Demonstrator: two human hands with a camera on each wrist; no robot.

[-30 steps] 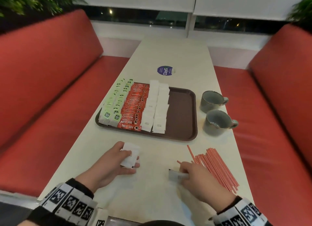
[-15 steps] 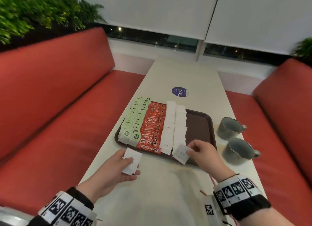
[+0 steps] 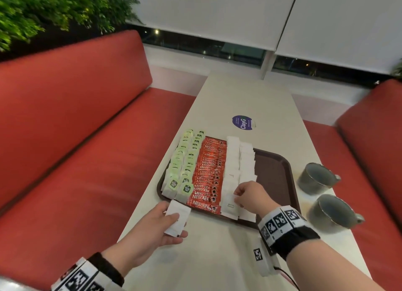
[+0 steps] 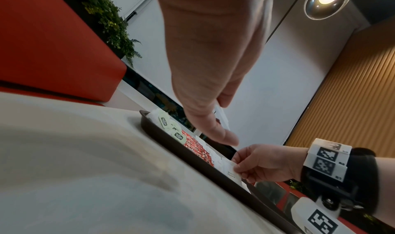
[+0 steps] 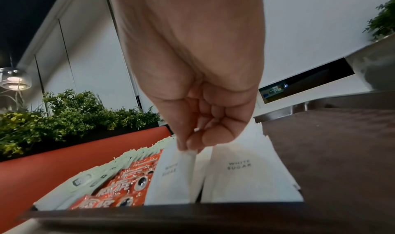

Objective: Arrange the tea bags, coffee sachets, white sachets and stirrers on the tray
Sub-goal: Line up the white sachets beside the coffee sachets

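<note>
A brown tray holds rows of green tea bags, red coffee sachets and white sachets. My right hand is over the tray's near edge and pinches the top of a white sachet at the front of the white row. My left hand hovers over the table just short of the tray and holds a small stack of white sachets between thumb and fingers. The stirrers are out of view.
Two grey mugs stand on the table right of the tray. A round purple sticker lies beyond the tray. Red benches flank the table. The right part of the tray is bare.
My right hand picked a white sachet off the table near the stirrers and carried it forward onto the tray's white row. My left hand moved slightly forward with its sachets.
</note>
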